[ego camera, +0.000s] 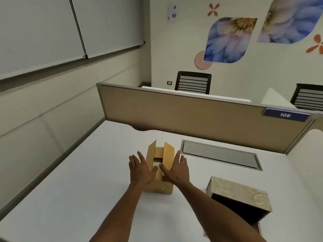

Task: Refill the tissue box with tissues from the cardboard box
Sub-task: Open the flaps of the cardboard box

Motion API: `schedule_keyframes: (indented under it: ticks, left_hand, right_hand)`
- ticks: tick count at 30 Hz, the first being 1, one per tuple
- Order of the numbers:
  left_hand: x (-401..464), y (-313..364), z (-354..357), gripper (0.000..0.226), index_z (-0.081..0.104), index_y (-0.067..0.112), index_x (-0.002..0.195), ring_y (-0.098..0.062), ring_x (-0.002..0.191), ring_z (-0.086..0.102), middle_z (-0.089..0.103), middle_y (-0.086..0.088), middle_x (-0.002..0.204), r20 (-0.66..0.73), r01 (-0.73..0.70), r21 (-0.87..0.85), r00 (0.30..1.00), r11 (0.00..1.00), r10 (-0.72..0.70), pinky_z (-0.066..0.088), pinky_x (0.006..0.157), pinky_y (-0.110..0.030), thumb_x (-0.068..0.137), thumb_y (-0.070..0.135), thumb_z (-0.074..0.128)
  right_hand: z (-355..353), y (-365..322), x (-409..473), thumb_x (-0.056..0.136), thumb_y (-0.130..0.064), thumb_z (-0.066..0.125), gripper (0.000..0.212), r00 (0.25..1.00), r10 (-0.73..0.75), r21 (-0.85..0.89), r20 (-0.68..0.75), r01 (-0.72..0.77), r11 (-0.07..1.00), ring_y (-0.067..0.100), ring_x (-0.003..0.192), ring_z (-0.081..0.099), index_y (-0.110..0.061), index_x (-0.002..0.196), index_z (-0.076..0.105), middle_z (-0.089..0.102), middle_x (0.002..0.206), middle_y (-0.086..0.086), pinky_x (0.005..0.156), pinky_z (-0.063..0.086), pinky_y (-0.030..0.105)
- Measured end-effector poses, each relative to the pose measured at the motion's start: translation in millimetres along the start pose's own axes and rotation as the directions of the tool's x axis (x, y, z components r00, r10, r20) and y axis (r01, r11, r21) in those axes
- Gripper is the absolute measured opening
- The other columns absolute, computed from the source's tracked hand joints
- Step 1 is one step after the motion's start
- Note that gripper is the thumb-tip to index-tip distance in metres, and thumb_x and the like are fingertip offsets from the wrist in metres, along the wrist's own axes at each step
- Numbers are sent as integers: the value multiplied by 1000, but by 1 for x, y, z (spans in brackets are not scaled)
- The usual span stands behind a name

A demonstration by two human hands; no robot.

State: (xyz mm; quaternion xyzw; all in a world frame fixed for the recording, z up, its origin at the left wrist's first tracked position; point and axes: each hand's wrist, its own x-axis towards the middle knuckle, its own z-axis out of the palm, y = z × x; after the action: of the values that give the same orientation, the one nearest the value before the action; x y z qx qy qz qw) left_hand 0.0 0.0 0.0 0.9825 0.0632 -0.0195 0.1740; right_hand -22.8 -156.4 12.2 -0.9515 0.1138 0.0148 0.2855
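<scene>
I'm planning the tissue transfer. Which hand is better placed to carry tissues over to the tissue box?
Probably the right hand: both hands flank the cardboard box, but the tissue box stands on its side.

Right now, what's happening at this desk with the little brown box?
A person is working with both bare hands on a small cardboard box standing on a white desk. The left hand and right hand are spread open against its raised flaps, one on each side, with something pale showing inside. To the right sits a patterned tissue box, its dark inside open toward the camera. Nothing has been taken out of the cardboard box yet.
</scene>
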Motion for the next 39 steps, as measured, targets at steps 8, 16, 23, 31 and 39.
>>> schedule_keyframes:
  ticks: [8,16,23,31,39]
  left_hand:
    - [0,-13,23,108,-8,8,161,-37,150,33,41,-18,158,234,55,-51,971,997,-41,17,126,-49,92,72,47]
    - [-11,-19,26,88,4,7,162,-35,135,54,53,-17,150,215,130,-237,973,963,-79,50,109,-44,101,58,42]
    - [-32,-26,31,80,11,9,162,-34,129,59,58,-16,145,173,134,-292,981,947,-85,52,104,-41,104,55,39]
    - [-60,-40,16,67,23,16,161,-36,133,55,59,-19,142,194,216,-562,973,798,-126,44,109,-43,106,54,29]
    - [-66,-66,26,95,41,25,155,-34,133,55,53,-9,151,370,404,-802,914,439,-165,47,111,-53,84,87,26]
  right_hand:
    - [35,5,0,84,-81,49,116,972,117,91,205,-138,986,38,133,54,-12,161,-2,48,152,16,103,52,47]
    - [37,10,-4,89,-71,54,86,983,111,122,145,-129,984,33,117,63,-11,147,34,62,135,11,92,55,42]
    - [32,24,-35,91,-69,53,76,989,101,210,110,-122,970,30,111,66,-15,144,42,65,130,7,89,58,41]
    - [13,46,-87,105,-41,50,53,979,123,636,163,-199,745,21,114,56,-19,152,43,57,142,5,98,50,36]
    - [25,84,-109,89,-69,48,75,975,155,761,160,-222,609,27,131,56,-28,151,46,55,147,2,109,49,55]
